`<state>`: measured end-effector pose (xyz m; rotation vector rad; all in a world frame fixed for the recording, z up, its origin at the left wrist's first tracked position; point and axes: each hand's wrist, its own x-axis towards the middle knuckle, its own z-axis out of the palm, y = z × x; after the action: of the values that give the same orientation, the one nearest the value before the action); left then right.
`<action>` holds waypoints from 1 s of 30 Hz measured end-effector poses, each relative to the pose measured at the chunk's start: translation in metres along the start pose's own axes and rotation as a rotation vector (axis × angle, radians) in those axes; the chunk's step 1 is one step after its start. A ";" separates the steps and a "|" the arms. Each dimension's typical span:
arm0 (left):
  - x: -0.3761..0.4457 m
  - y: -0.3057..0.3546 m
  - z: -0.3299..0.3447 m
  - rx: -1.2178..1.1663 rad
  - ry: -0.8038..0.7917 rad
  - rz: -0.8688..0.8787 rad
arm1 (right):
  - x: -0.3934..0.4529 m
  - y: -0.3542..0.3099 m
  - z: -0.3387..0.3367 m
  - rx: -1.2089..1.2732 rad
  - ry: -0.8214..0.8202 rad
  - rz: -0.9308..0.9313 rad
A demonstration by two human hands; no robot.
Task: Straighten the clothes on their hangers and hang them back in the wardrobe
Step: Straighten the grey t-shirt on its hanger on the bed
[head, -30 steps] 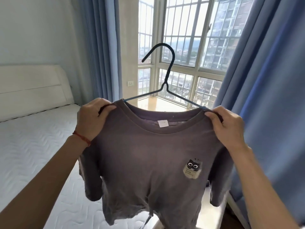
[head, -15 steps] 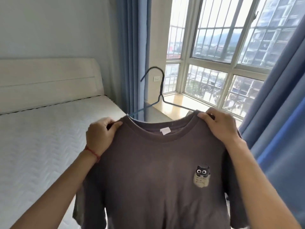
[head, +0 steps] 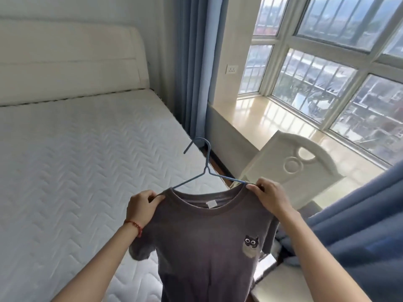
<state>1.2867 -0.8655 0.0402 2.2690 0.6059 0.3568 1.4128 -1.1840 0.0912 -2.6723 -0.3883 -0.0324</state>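
Observation:
A grey T-shirt (head: 205, 243) with a small cat patch on the chest hangs on a thin blue wire hanger (head: 205, 171), held up in front of me. My left hand (head: 141, 205) pinches the shirt's left shoulder over the hanger arm. On the other side, my right hand (head: 270, 197) grips the right shoulder the same way. The hanger's hook points up and left, free of any rail. No wardrobe is in view.
A bare white quilted mattress (head: 72, 171) with a cream headboard (head: 72, 62) fills the left. Blue curtains (head: 192, 66) hang in the corner and at the right. A windowsill (head: 259, 118) runs under a large window. A white chair back (head: 298, 164) stands behind the shirt.
The shirt and both hands have come down and closer to me, and my view has tilted down and turned left, bringing the mattress and the chair into view. Both grips are unchanged.

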 end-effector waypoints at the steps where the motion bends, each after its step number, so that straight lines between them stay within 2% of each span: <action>1: 0.005 -0.001 0.005 -0.004 -0.003 -0.017 | 0.011 0.001 0.004 -0.009 -0.009 -0.009; 9: 0.055 0.000 0.047 0.031 0.075 -0.088 | 0.121 0.024 0.036 0.010 -0.031 -0.142; 15: 0.106 -0.004 0.095 0.098 0.165 -0.228 | 0.207 0.050 0.093 0.054 -0.147 -0.193; 23: 0.180 -0.088 0.171 0.235 0.158 -0.303 | 0.288 0.084 0.224 0.040 -0.254 -0.273; 30: 0.246 -0.188 0.253 0.281 0.163 -0.290 | 0.342 0.111 0.357 0.014 -0.185 -0.253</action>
<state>1.5432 -0.7733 -0.2525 2.3825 1.1158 0.3307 1.7577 -1.0369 -0.2491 -2.6038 -0.7800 0.1418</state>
